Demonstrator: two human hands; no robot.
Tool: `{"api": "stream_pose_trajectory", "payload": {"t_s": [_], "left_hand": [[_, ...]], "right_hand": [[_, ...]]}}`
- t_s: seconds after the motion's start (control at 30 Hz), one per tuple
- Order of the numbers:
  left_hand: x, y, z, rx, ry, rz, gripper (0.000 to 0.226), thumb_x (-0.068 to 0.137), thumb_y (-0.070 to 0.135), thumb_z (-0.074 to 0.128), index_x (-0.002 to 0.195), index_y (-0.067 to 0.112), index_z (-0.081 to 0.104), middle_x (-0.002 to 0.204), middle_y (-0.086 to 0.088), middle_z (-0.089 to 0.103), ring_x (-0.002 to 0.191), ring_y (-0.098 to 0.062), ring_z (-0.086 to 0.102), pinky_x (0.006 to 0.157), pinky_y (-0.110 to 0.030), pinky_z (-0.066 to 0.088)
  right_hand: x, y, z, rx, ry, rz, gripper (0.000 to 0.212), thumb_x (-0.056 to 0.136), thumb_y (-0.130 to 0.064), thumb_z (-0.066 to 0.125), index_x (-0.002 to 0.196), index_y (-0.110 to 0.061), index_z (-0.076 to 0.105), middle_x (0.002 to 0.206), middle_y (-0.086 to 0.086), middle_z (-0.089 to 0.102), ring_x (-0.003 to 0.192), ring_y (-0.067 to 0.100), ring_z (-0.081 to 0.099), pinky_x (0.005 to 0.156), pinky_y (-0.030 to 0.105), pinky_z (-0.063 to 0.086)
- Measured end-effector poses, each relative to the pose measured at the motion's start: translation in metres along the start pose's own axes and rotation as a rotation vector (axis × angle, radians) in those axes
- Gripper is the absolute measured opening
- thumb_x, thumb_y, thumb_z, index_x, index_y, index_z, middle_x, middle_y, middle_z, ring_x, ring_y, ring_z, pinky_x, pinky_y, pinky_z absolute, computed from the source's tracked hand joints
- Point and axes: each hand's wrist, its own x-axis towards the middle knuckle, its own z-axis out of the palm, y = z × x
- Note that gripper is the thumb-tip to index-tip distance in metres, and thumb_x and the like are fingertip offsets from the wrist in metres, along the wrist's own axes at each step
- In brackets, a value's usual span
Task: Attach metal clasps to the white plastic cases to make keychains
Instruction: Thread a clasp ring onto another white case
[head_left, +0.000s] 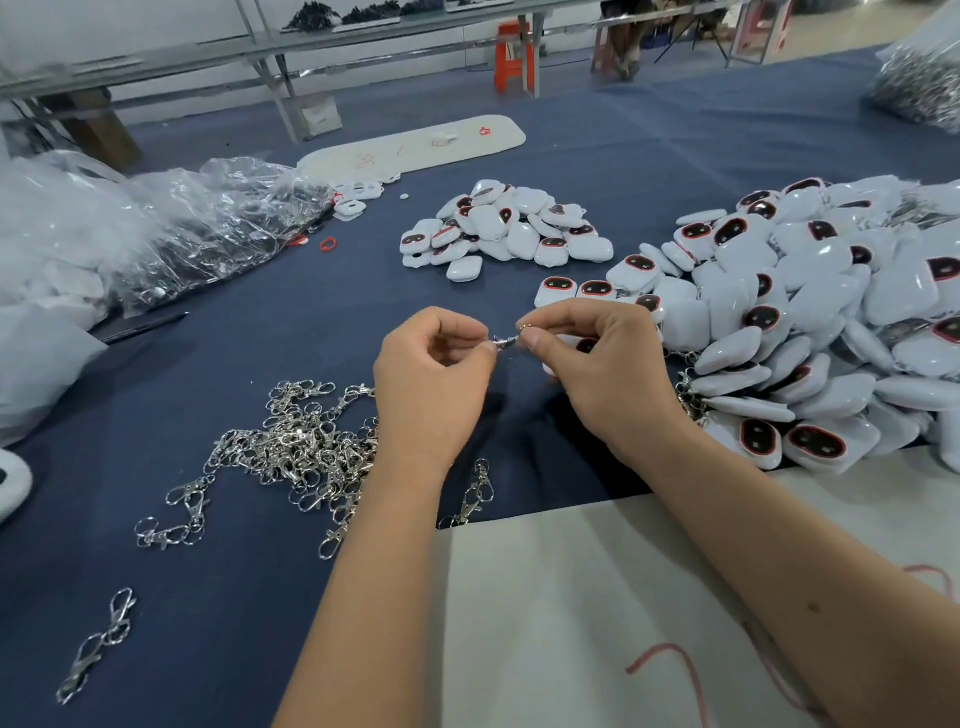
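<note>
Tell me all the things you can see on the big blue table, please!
Metal clasps: a tangled pile plus strays, silver, near left.
White cases, small pile: many, white with dark faces, centre far.
White cases, big pile: many, right side.
Plastic bags: clear, crumpled, far left.
White board: one, red marks, far centre.
Paper sheet: one, white, red scribbles, near right.
Held clasp: one, silver, between both hands.
Left hand, right hand: pinching it.

Shiny metal clasps, glossy plastic cases, matt cloth
</note>
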Motion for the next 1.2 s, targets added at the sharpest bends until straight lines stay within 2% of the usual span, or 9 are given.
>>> {"api": "stream_pose_trajectory", "payload": {"t_s": [0.13, 0.2, 0.3, 0.43, 0.53, 0.67, 0.8, 1.03, 1.2], "left_hand": [[-0.001, 0.0, 0.001, 0.148, -0.065, 0.165, 0.014, 0.083, 0.009, 0.077, 0.083, 0.022, 0.074, 0.08, 0.012, 0.073, 0.081, -0.009, 0.068, 0.076, -0.016, 0.051], [-0.002, 0.0, 0.002, 0.171, -0.089, 0.185, 0.015, 0.084, 0.007, 0.077, 0.081, 0.022, 0.074, 0.078, 0.012, 0.072, 0.077, -0.006, 0.066, 0.07, -0.01, 0.047], [-0.003, 0.0, 0.002, 0.187, -0.111, 0.205, 0.017, 0.084, 0.002, 0.076, 0.08, 0.018, 0.074, 0.074, 0.009, 0.071, 0.071, -0.004, 0.063, 0.066, -0.009, 0.045], [-0.002, -0.001, 0.001, 0.182, -0.118, 0.195, 0.019, 0.083, 0.0, 0.076, 0.077, 0.018, 0.071, 0.07, 0.009, 0.067, 0.067, -0.001, 0.06, 0.065, -0.009, 0.045], [-0.003, 0.0, 0.003, 0.175, -0.128, 0.195, 0.02, 0.084, 0.002, 0.076, 0.076, 0.019, 0.07, 0.068, 0.009, 0.066, 0.063, 0.0, 0.057, 0.063, -0.008, 0.043], [-0.002, -0.002, 0.003, 0.153, -0.095, 0.201, 0.017, 0.085, 0.005, 0.077, 0.076, 0.016, 0.069, 0.068, 0.009, 0.065, 0.061, 0.0, 0.056, 0.061, -0.008, 0.043], [0.001, -0.003, 0.001, 0.094, -0.03, 0.18, 0.016, 0.084, 0.003, 0.079, 0.077, 0.015, 0.07, 0.07, 0.008, 0.068, 0.063, -0.004, 0.06, 0.061, -0.009, 0.043], [0.0, -0.005, 0.003, 0.068, -0.06, 0.138, 0.019, 0.084, 0.006, 0.081, 0.074, 0.019, 0.072, 0.069, 0.008, 0.069, 0.061, -0.003, 0.058, 0.06, -0.011, 0.043], [0.001, -0.006, 0.002, 0.022, -0.053, 0.076, 0.013, 0.082, 0.009, 0.084, 0.075, 0.016, 0.076, 0.067, 0.007, 0.072, 0.061, -0.006, 0.061, 0.063, -0.021, 0.051]], "right_hand": [[-0.005, -0.004, 0.0, -0.162, -0.012, -0.079, 0.012, 0.092, -0.012, 0.074, 0.095, -0.019, 0.082, 0.087, -0.015, 0.077, 0.068, -0.008, 0.06, 0.069, 0.008, 0.04], [-0.008, -0.007, 0.001, -0.193, -0.029, -0.104, 0.015, 0.093, -0.01, 0.072, 0.098, -0.019, 0.082, 0.091, -0.012, 0.078, 0.069, -0.009, 0.06, 0.069, 0.007, 0.038], [-0.011, -0.011, 0.003, -0.224, -0.01, -0.154, 0.019, 0.091, -0.007, 0.072, 0.1, -0.02, 0.082, 0.091, -0.013, 0.078, 0.08, -0.005, 0.065, 0.07, 0.006, 0.038], [-0.012, -0.012, 0.002, -0.125, 0.055, -0.189, 0.023, 0.087, -0.005, 0.077, 0.105, -0.02, 0.078, 0.078, -0.012, 0.075, 0.071, 0.001, 0.063, 0.064, 0.008, 0.039], [-0.011, -0.012, 0.001, -0.089, 0.072, -0.202, 0.023, 0.086, -0.004, 0.079, 0.104, -0.019, 0.077, 0.079, -0.013, 0.076, 0.082, 0.004, 0.068, 0.071, 0.013, 0.045], [-0.01, -0.01, 0.001, -0.04, 0.041, -0.228, 0.023, 0.085, -0.001, 0.078, 0.103, -0.015, 0.077, 0.086, -0.011, 0.078, 0.088, -0.002, 0.071, 0.084, 0.006, 0.045], [-0.008, -0.01, -0.002, 0.041, -0.023, -0.239, 0.027, 0.085, 0.001, 0.078, 0.106, -0.016, 0.075, 0.093, -0.012, 0.08, 0.097, -0.001, 0.072, 0.089, 0.007, 0.046], [-0.009, -0.011, -0.001, 0.013, -0.02, -0.218, 0.026, 0.086, -0.005, 0.081, 0.107, -0.018, 0.075, 0.089, -0.012, 0.078, 0.099, 0.007, 0.072, 0.094, 0.025, 0.052], [-0.005, -0.009, -0.002, -0.037, -0.045, -0.161, 0.01, 0.088, -0.008, 0.08, 0.093, -0.016, 0.081, 0.091, -0.012, 0.077, 0.092, 0.0, 0.07, 0.086, 0.011, 0.047]]}}
